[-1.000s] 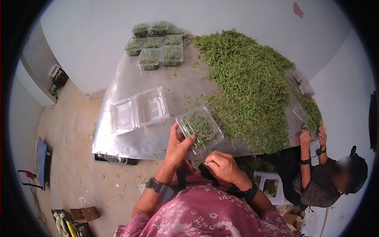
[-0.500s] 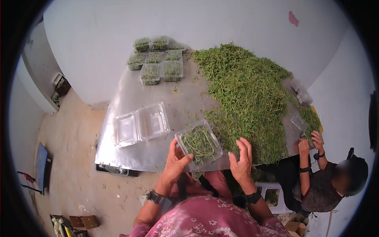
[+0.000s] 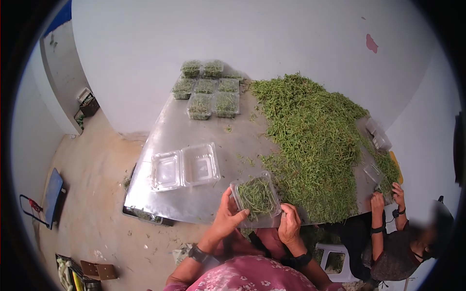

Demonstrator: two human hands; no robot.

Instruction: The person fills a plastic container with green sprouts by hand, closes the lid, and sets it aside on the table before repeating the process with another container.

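Note:
A transparent plastic box [image 3: 256,196] filled with cut green stems is held at the table's near edge, tilted a little. My left hand [image 3: 228,213] grips its left side, thumb over the near corner. At the opposite side my right hand [image 3: 290,224] has its fingers curled against the box's right edge. An open transparent clamshell box [image 3: 185,167], with nothing in it, lies to the left on the metal table [image 3: 170,131]. Just beyond my right hand spreads a large heap of green stems [image 3: 315,145].
Several filled boxes [image 3: 212,104] stand together at the table's back left. At the right, a co-worker's hands [image 3: 386,200] are beside some greens, near stacked plastic boxes [image 3: 379,133]. A white stool [image 3: 337,262] stands below the table; a blue trolley [image 3: 54,194] is on the floor.
My right hand has moved left and its spread fingers have closed in on the box's right edge. My left hand keeps its hold. The whole view has shifted slightly.

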